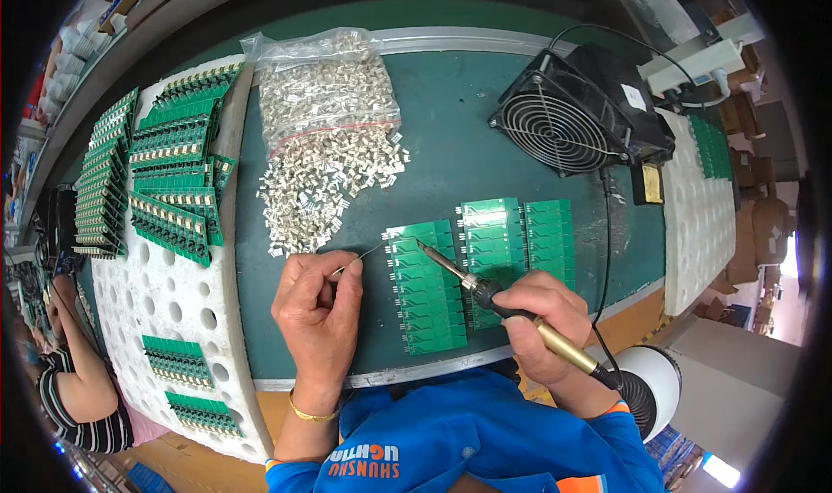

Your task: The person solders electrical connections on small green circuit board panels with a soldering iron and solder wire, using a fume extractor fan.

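Observation:
My left hand (319, 311) pinches a thin solder wire (373, 250) whose end reaches the upper left edge of the left green circuit board panel (422, 307). My right hand (543, 320) grips a soldering iron (555, 346), its tip over that panel's upper part. Two more green panels (548, 242) lie beside it on the dark green mat (451, 129), the middle one partly behind my right hand and the iron. A pile of small white connectors (312, 190) spills from a clear plastic bag (325, 86) above my left hand.
Left stands a perforated white foam tray (143, 294) with stacked populated boards (173, 146). A black fan (555, 125), yellow sponge block (646, 183) and power strip (698, 64) sit back right, by another foam tray (702, 233). A white cylinder (659, 380) stands lower right. Another person (87, 389) sits far left.

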